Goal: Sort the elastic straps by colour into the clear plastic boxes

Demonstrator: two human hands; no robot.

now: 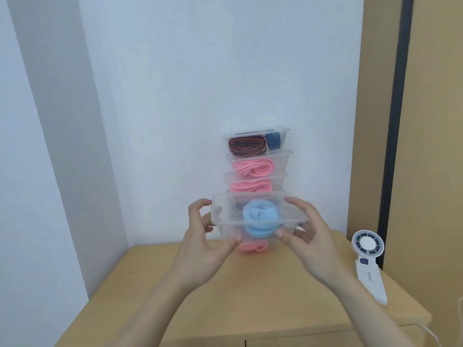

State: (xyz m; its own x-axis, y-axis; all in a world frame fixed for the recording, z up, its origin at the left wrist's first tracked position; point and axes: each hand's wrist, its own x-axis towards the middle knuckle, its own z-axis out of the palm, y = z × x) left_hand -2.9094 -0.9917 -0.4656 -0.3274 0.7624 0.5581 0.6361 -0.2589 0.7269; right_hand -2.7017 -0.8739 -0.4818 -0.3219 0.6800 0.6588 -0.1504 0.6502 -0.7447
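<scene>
Left hand [200, 244] and right hand [308, 236], fingers curled, gripped opposite ends of a clear plastic box [225, 216] containing a rolled light-blue strap [260, 216], held above the wooden table [225, 296]. Behind it against the wall stood a stack of boxes [284, 156]: pink straps [253, 169] below, dark strap [246, 146] and blue strap [274, 142] topmost. White handheld fan [368, 246] lay at the table's right edge.

Your tan wooden worktop [225, 309] carries 1 white handheld fan [368, 261] at its right edge, round head toward the white wall [200, 71]. Beyond that edge stands a tan panel [433, 121].
</scene>
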